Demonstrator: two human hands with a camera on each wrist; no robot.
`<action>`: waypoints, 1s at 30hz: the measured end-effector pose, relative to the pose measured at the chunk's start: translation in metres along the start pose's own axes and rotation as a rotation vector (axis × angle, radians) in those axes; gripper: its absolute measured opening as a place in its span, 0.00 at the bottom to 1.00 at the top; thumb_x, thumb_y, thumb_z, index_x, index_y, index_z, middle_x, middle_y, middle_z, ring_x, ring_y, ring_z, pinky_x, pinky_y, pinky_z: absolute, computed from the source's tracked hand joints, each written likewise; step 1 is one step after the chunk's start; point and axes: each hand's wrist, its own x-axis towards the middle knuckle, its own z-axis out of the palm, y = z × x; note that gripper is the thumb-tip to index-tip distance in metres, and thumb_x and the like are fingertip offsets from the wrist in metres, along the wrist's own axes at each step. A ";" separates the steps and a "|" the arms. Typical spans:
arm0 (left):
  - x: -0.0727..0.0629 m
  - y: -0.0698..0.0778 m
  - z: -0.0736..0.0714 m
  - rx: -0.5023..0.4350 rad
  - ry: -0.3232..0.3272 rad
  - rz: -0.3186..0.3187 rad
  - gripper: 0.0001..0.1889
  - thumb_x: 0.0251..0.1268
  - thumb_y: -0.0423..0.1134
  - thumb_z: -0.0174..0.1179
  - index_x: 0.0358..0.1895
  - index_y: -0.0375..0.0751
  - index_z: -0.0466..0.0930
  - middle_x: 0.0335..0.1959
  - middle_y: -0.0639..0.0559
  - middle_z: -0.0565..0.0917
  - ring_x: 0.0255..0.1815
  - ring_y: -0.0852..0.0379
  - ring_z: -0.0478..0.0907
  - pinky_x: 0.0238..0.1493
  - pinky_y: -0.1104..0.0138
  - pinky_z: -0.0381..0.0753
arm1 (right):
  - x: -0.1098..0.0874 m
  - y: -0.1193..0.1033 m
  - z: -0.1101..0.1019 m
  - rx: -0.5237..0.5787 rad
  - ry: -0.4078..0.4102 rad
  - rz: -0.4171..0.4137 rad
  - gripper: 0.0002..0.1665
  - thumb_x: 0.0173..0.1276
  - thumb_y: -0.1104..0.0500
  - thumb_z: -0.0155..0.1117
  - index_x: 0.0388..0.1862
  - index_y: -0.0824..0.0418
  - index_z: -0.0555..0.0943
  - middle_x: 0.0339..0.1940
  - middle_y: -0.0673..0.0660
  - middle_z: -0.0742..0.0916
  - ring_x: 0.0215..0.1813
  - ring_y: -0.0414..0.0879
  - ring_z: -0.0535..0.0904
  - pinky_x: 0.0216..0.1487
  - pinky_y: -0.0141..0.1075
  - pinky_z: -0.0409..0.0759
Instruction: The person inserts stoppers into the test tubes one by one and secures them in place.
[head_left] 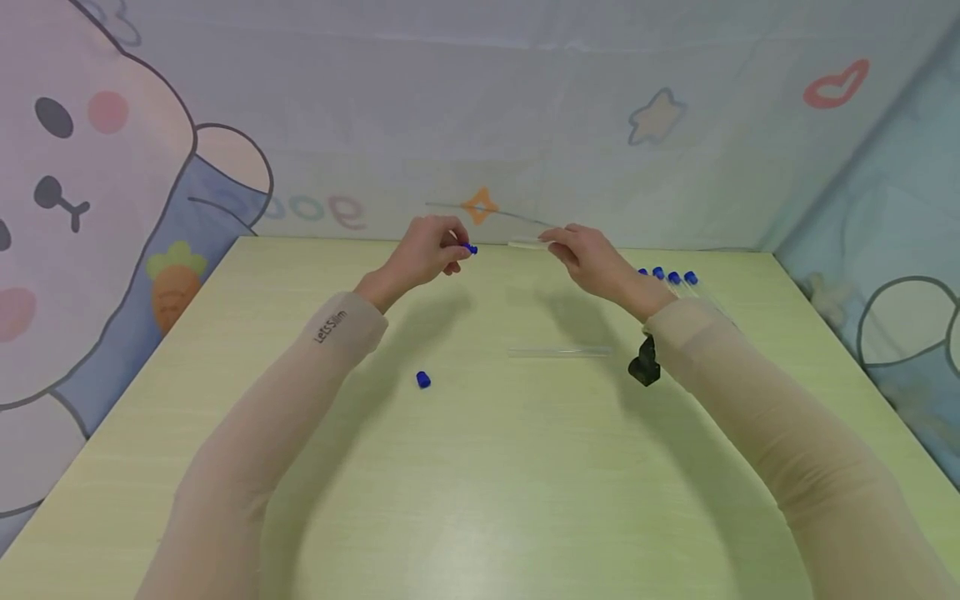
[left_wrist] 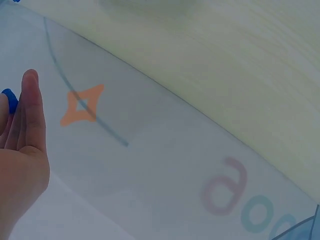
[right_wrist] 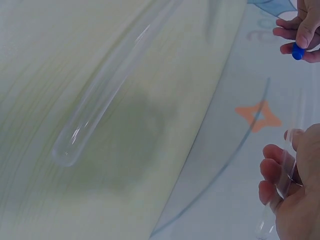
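Observation:
My left hand (head_left: 424, 252) pinches a small blue cap (head_left: 470, 248) between thumb and fingers, above the back of the table. To its right, my right hand (head_left: 588, 262) grips a clear test tube (head_left: 527, 244) lengthwise, one end pointing toward the cap; a gap separates the two. In the right wrist view the fingers curl round this tube, and the cap (right_wrist: 297, 51) shows at the left hand's fingertips. A second clear test tube (head_left: 559, 352) lies crosswise on the table below the right hand. Another blue cap (head_left: 423, 380) sits on the table, nearer and to the left.
Several tubes with blue caps (head_left: 674, 277) lie at the back right, partly hidden by the right sleeve. A black wrist camera mount (head_left: 645, 363) hangs under the right cuff. Behind the table (head_left: 480, 500) a printed cloth (head_left: 480, 100) rises along its back edge.

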 end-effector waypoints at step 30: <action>0.003 0.008 0.005 -0.026 -0.002 0.040 0.06 0.67 0.33 0.59 0.40 0.34 0.77 0.38 0.38 0.87 0.25 0.53 0.82 0.30 0.67 0.82 | 0.008 -0.015 0.007 -0.001 -0.025 -0.029 0.17 0.76 0.61 0.50 0.57 0.67 0.78 0.46 0.65 0.85 0.44 0.56 0.80 0.51 0.49 0.76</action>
